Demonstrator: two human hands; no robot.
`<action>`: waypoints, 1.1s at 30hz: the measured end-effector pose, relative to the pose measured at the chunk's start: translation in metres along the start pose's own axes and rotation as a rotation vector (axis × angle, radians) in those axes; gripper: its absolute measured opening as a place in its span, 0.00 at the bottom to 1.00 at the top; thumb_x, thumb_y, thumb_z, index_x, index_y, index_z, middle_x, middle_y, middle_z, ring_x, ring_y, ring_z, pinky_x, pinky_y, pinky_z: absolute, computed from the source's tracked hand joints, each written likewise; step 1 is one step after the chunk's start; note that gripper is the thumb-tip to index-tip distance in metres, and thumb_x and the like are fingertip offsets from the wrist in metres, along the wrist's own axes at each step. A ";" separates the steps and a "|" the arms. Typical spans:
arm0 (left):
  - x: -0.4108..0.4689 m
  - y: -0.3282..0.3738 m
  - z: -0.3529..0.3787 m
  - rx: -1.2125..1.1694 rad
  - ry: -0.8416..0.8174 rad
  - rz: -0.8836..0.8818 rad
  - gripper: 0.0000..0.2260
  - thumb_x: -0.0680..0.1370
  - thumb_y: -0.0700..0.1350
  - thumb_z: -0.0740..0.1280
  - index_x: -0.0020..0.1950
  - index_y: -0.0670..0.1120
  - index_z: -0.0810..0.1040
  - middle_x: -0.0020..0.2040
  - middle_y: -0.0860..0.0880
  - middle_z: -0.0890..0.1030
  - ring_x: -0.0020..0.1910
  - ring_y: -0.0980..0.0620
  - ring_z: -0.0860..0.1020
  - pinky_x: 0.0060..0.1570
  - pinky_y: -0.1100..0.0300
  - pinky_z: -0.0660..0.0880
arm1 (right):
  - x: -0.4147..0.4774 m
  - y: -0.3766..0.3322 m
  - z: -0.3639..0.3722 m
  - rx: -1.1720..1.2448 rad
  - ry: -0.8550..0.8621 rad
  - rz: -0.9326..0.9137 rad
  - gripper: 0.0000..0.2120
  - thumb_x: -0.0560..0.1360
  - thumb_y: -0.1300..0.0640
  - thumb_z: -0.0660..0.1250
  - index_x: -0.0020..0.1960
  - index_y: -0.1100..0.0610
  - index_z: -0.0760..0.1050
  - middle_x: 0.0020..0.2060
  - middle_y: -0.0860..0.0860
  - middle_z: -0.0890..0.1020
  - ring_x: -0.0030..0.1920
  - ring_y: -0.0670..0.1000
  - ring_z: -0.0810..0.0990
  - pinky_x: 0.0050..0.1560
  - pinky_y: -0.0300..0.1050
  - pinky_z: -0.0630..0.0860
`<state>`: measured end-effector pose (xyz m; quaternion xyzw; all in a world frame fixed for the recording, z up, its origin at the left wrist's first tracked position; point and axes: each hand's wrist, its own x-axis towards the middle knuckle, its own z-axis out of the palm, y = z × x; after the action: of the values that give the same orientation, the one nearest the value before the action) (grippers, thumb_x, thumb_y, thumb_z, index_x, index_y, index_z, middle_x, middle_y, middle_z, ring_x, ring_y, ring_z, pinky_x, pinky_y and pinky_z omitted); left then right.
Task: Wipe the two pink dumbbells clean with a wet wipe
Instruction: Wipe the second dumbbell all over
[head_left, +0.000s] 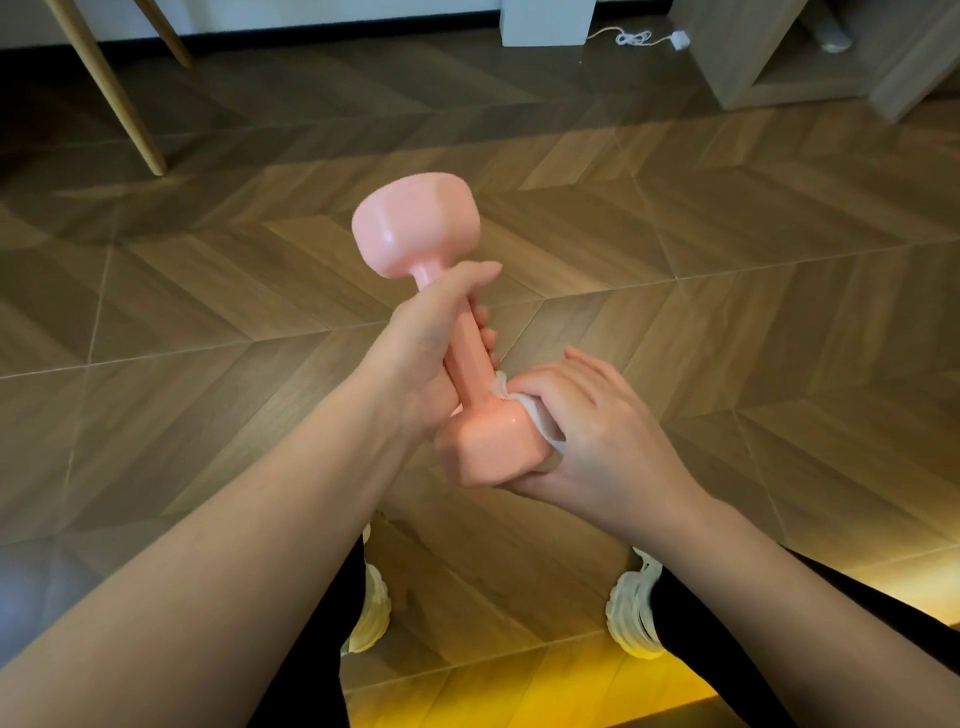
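1. Two white shoes (371, 608) with chunky, ribbed soles are standing on the floor (675, 234), nearest of all, under black trouser legs (727, 623).
2. Both bare forearms (249, 519) are reaching forward and meeting above the floor.
3. One right hand (597, 431) is cupping the near head of the dumbbell (466, 347) from the right. Its fingers are curling over a crumpled white wipe (540, 415) and pressing it against the head, close to where the handle begins.
4. One dumbbell is being held in the air between the hands. It is smooth, glossy pink, with two blocky, rounded heads and a slim handle, and it is tilting so that the far head is pointing up and away to the left.
5. One left hand (421, 353) is gripping the handle. The thumb is lying along the near side and the fingers are wrapping behind, with their tips showing to the right of the handle.
6. Many wood-grain planks in a chevron pattern are making up the floor, with a dull sheen.
7. Farthest off, a slanting pale wooden leg (109, 88) is standing at the left, a white cable (636, 37) is lying coiled, and a wooden cabinet (769, 57) is standing at the right.
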<state>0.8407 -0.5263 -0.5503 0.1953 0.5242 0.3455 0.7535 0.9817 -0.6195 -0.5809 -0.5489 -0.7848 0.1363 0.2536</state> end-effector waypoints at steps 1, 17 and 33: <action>-0.002 0.002 0.002 -0.023 -0.022 0.000 0.12 0.76 0.46 0.71 0.37 0.48 0.70 0.27 0.52 0.70 0.27 0.54 0.69 0.31 0.60 0.68 | 0.000 0.000 0.000 0.000 0.010 -0.004 0.27 0.61 0.48 0.82 0.54 0.58 0.77 0.49 0.49 0.82 0.52 0.49 0.79 0.70 0.48 0.65; -0.003 0.009 -0.001 0.010 -0.055 -0.005 0.09 0.76 0.43 0.69 0.39 0.46 0.72 0.33 0.50 0.72 0.33 0.51 0.71 0.42 0.56 0.70 | 0.005 0.005 -0.002 -0.019 0.033 -0.017 0.25 0.61 0.52 0.82 0.54 0.59 0.78 0.48 0.51 0.82 0.51 0.51 0.78 0.69 0.50 0.65; -0.001 0.007 -0.006 0.033 -0.083 -0.074 0.06 0.76 0.43 0.69 0.42 0.46 0.73 0.33 0.49 0.72 0.33 0.52 0.71 0.42 0.57 0.69 | 0.004 0.005 -0.007 0.013 -0.109 -0.020 0.24 0.62 0.53 0.82 0.54 0.60 0.79 0.50 0.51 0.83 0.53 0.52 0.80 0.66 0.50 0.69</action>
<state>0.8323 -0.5224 -0.5476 0.2024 0.5048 0.3006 0.7835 0.9884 -0.6143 -0.5764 -0.5309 -0.8021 0.1688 0.2153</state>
